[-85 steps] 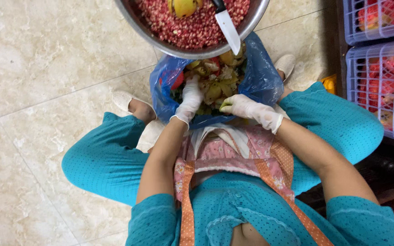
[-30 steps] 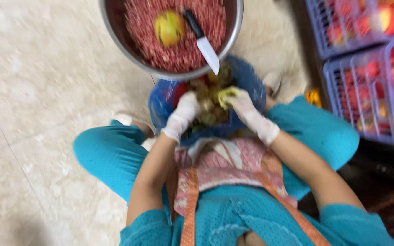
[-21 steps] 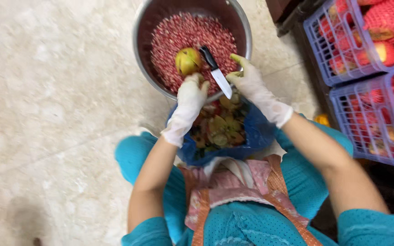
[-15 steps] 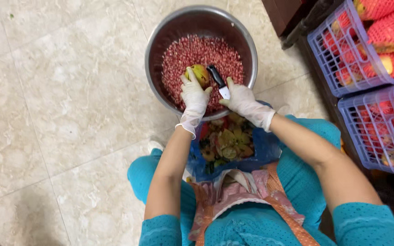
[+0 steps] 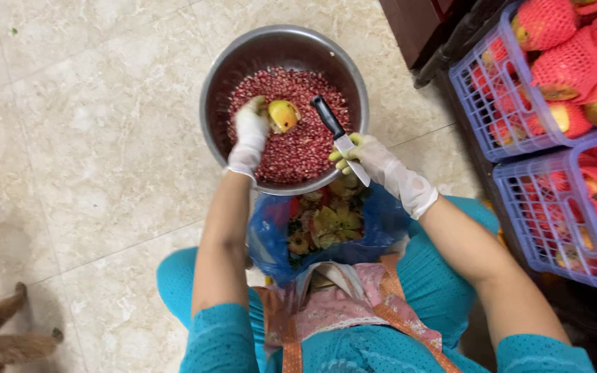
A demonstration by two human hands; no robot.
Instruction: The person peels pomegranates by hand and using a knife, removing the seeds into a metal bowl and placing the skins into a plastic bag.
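Gripping a yellow pomegranate piece (image 5: 282, 115) over red seeds in the steel bowl (image 5: 243, 55), gloved left hand (image 5: 251, 135); gloved right hand (image 5: 374, 157) fingers closed on the knife (image 5: 340, 138) blade at the bowl's near rim

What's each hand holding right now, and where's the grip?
Left hand grips the yellow pomegranate piece by its edge, over the steel bowl. Right hand touches the knife at its blade; handle free.
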